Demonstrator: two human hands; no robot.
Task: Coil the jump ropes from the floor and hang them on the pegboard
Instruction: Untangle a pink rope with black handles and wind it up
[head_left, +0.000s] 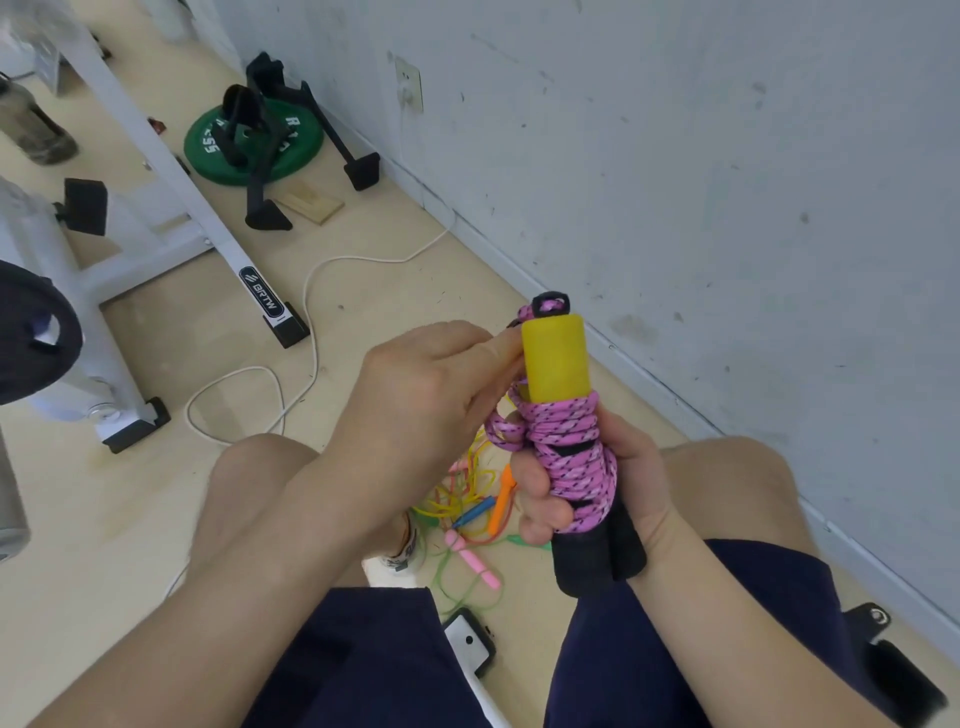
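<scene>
A pink-and-black jump rope (576, 457) is wound in a tight bundle around its handles, one with a yellow foam end (555, 358) pointing up and black foam ends (597, 558) pointing down. My right hand (618, 493) grips the bundle around the wound cord. My left hand (431, 395) reaches in from the left, its fingertips pinching the cord beside the yellow handle. On the floor between my knees lies a tangle of thin yellow, green and orange ropes (467, 506) with pink, blue and orange handles. No pegboard is in view.
A grey wall (727, 208) with a baseboard runs along the right. A white bench frame (171, 208), a green weight plate (254, 143) with black push-up bars, a white cable (311, 291) and a phone (470, 644) lie on the wooden floor.
</scene>
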